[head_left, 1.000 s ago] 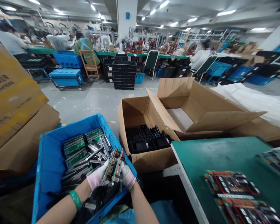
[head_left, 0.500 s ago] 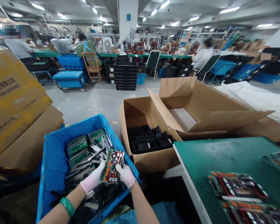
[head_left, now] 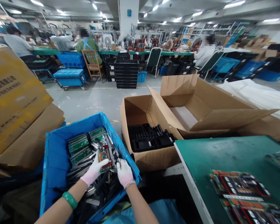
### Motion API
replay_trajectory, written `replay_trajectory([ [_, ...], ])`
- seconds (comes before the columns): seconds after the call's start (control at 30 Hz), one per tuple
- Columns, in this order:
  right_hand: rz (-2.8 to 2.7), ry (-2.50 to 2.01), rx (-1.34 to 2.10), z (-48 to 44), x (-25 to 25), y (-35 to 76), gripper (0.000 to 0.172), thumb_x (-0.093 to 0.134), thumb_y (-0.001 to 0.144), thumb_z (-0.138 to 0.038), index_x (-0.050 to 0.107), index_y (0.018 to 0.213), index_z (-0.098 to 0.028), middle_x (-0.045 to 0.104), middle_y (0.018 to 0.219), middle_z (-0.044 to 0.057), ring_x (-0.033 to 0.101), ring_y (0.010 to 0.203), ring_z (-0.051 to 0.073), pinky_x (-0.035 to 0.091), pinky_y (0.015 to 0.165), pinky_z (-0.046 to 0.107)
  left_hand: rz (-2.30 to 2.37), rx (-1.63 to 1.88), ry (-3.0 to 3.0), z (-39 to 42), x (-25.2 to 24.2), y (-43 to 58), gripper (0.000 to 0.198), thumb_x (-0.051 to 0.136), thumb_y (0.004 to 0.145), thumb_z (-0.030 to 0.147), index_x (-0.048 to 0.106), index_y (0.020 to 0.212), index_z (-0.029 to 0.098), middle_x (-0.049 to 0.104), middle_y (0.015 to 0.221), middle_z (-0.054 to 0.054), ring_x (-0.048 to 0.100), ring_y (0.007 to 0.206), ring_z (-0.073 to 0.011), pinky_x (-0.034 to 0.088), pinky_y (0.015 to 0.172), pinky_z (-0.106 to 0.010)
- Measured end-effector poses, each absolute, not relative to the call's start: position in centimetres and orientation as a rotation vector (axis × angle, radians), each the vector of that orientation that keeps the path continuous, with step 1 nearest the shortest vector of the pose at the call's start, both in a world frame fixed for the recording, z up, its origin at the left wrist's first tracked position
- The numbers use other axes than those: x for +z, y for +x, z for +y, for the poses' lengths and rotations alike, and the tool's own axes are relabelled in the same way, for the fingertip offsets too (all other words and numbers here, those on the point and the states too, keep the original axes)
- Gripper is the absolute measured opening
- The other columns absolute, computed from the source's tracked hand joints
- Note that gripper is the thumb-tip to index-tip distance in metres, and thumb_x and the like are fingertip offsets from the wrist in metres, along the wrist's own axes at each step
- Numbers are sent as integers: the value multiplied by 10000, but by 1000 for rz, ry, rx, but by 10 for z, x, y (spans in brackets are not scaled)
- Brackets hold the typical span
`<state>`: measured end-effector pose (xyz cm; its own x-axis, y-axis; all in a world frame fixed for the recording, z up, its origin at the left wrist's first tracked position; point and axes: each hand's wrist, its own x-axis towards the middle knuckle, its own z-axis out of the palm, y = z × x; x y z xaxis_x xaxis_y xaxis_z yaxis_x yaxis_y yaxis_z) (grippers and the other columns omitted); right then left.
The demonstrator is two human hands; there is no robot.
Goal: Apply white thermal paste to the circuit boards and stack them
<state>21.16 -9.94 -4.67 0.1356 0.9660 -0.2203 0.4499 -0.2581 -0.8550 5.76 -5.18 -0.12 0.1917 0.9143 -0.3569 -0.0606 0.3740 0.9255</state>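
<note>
The head view showed the left hand [head_left: 94, 170] gripping a populated circuit board [head_left: 105, 156] within the blue crate [head_left: 53, 161], lower left of centre. The right hand [head_left: 125, 173] curled just beside it; whether it pinched anything, I couldn't tell. Good handling probably meant edge-only contact, sparing components.

At lower centre, the left hand [head_left: 96, 168] and right hand [head_left: 124, 173] wear white gloves [head_left: 125, 168] with pink cuffs [head_left: 126, 180]; the board [head_left: 104, 152] is patterned orange, red and green, the bangle [head_left: 70, 200] green. The crate [head_left: 53, 161] is blue, the middle carton [head_left: 154, 161] brown, its parts [head_left: 142, 143] black. Lower right, the tabletop [head_left: 200, 158] is green; far left, a yellow-brown box [head_left: 16, 90] bears dark printing [head_left: 6, 87].
</note>
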Motion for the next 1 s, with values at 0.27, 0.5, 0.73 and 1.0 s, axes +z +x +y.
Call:
replay_trajectory([
  [0.27,-1714,-1921,948,-104,-38,205,431,399,993,-269,554,1377,-153,756,1012,147,735,898,277,538,832,359,1359,1034,1047,-38,-11,55,928,811,599,359,343,1391,236,642,1212,-98,663,1043,-260,514,988,-444],
  [0.5,-1839,-1978,920,-100,-44,207,469,431,961,-193,512,1418,-133,762,994,163,744,869,270,544,771,321,1426,1057,1085,-49,-11,66,933,817,578,325,360,1388,243,631,1241,-102,673,1004,-255,524,970,-421],
  [0.73,-1924,-1915,959,-102,-40,208,469,423,936,-196,534,1388,-137,761,978,164,743,888,295,552,785,359,1452,1120,988,-53,13,52,871,825,597,394,406,1349,258,677,1097,-63,694,923,-238,567,882,-420],
  [1.0,-1823,-1917,1019,-102,-38,210,480,439,928,-161,529,1398,-141,760,1012,159,740,930,268,547,842,340,1399,1112,978,-57,20,74,930,841,548,398,412,1359,242,684,1097,-69,690,959,-261,559,907,-435],
])
